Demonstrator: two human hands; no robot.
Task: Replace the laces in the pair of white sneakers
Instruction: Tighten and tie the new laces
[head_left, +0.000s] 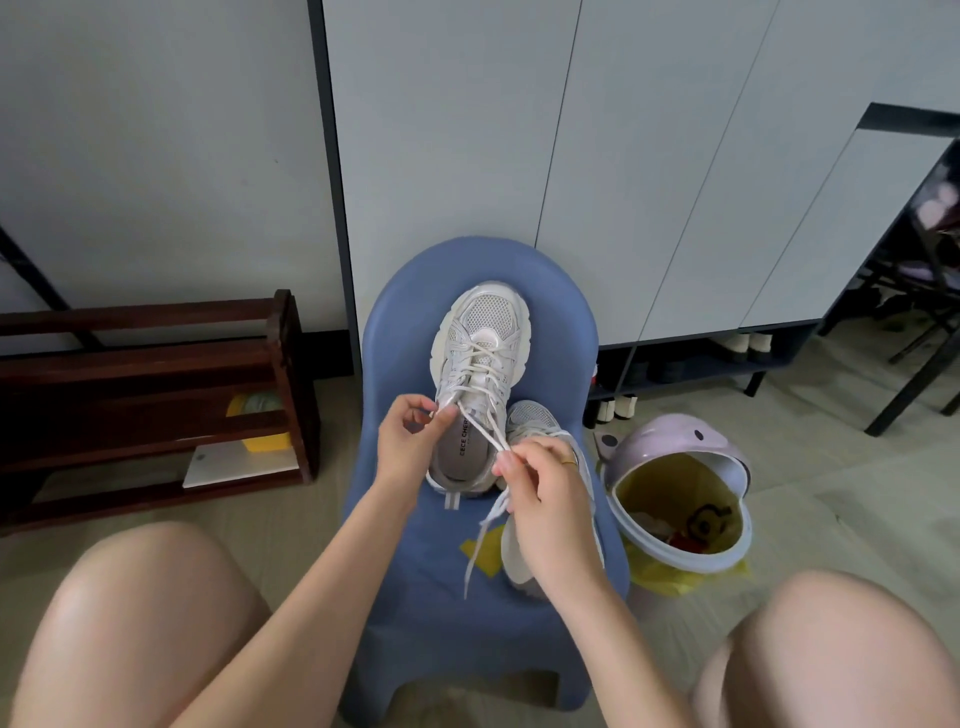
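A blue plastic stool (415, 597) stands on the floor between the person's 2 bare knees, and both white sneakers lie on its seat. The laced sneaker (480, 364) sits upright with its toe pointing away toward the white cabinet doors (649, 182). The second sneaker (530, 421) lies just beside it to the right, mostly hidden under the right hand (545, 499). The left hand (410, 441) pinches 1 end of the white lace (485, 434) between thumb and curled fingers at the shoe's collar. The right hand's fingers are curled together, pinching the other lace strands, whose loose ends trail down over the seat. A pink bin (675, 467) with a yellow liner stands near the stool's right side, and a dark wooden rack (156, 389) stands at the left.
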